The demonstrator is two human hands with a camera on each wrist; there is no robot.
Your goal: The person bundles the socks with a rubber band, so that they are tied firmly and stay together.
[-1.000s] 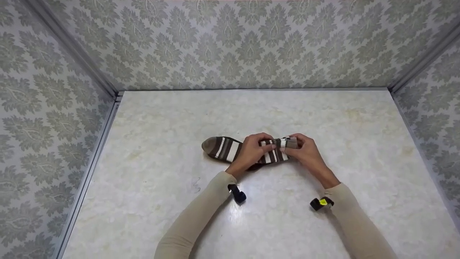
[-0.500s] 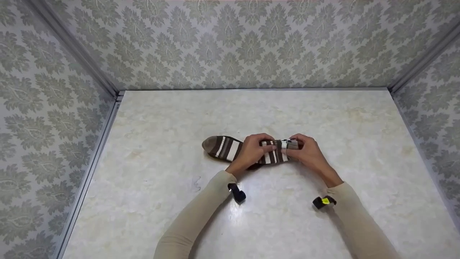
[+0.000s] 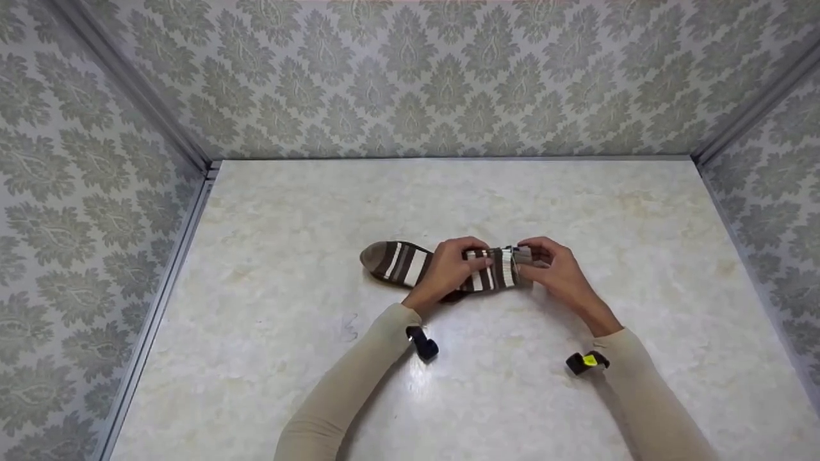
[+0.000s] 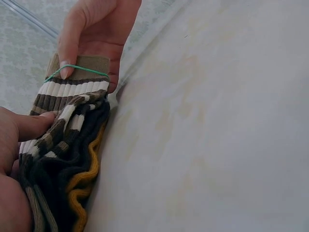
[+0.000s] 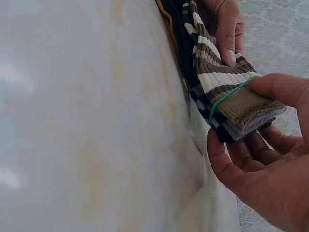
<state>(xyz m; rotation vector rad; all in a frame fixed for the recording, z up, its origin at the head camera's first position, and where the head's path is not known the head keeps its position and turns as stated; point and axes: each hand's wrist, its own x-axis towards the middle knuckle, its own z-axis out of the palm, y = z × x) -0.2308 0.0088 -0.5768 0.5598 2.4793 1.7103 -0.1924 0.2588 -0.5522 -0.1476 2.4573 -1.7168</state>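
Observation:
A bundle of socks point(image 3: 403, 264) lies on the table, with a brown, white and grey striped sock on top. Darker socks with a yellow edge point(image 4: 91, 166) show beneath. My left hand point(image 3: 453, 261) grips the bundle around its middle, thumb on top. Around the cuff end runs a thin green rubber band point(image 5: 231, 96). My right hand point(image 3: 552, 264) pinches the band at the cuffs point(image 5: 251, 107), thumb on the upper side and fingertips at the lower side. The remaining fingers curl under the cuffs.
The pale marbled table point(image 3: 288, 211) reaches back to a patterned wall point(image 3: 410, 77). Patterned panels stand at both sides, with grey metal rails point(image 3: 186, 250) along the edges. Each wrist wears a black strap mount.
My right hand has shifted slightly right toward the cuff opening, and the band and more of the white stripe now show. My left hand keeps its place on the socks.

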